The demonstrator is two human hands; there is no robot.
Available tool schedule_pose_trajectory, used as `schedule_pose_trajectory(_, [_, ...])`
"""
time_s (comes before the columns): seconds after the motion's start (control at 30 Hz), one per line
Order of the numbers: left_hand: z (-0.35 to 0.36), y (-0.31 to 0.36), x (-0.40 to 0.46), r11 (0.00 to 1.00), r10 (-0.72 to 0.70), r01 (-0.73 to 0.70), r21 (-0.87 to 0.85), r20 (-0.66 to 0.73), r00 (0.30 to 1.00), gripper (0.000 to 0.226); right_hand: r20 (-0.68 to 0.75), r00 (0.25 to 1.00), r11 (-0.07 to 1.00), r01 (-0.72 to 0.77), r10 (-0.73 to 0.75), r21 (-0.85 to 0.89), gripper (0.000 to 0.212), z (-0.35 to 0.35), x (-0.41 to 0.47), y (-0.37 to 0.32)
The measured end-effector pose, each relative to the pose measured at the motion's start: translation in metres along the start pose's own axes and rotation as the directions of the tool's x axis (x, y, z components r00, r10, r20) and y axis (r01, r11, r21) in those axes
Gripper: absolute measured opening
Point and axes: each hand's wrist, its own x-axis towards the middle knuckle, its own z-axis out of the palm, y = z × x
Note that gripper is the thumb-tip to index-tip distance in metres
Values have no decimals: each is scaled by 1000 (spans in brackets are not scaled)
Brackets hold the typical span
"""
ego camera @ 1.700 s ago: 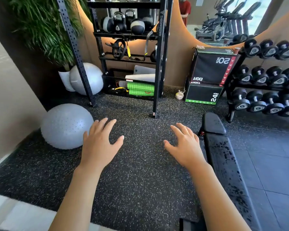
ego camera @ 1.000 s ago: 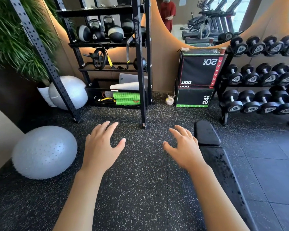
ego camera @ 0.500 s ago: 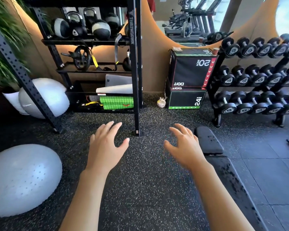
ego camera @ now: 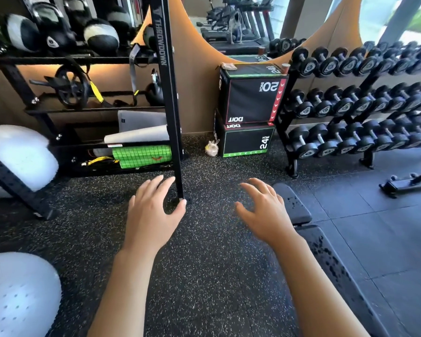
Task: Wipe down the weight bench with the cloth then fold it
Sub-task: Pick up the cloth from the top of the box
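Both hands, left point(ego camera: 153, 216) and right point(ego camera: 265, 212), hover empty with fingers spread, left of the weight bench point(ego camera: 326, 254). Its pad is spotted with droplets. No cloth identifiable in view; risk: wiping stalls until one is found.

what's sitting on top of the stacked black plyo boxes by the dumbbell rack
On the upper plyo box, a small crumpled tan cloth-like item lies at the back left corner and a small brown cup at the right. Nothing else shows.

I see a black weight bench point(ego camera: 326, 254) with dark speckles, black floor point(ego camera: 204, 276) flecked white, and a green mat point(ego camera: 141, 156) with a grid pattern.
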Motion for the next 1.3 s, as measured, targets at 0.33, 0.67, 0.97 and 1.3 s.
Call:
schedule_pose_trajectory(0.33, [63,61,120,997,67,-67,27,1,998,63,-48,999,999,-23,25,28,64,-19,114,86])
schedule_pose_trajectory(0.67, [129,142,244,996,86,-85,38,-27,996,62,-57,998,999,14,-12,32,64,-64,242,166])
schedule_pose_trajectory(0.97, [173,144,332,993,86,-87,83,11,996,64,-67,998,999,-1,4,42,66,-54,331,199])
schedule_pose_trajectory(1.3, [221,107,480,978,143,-158,133,113,983,71,-111,987,992,-123,120,-19,77,-31,467,195])
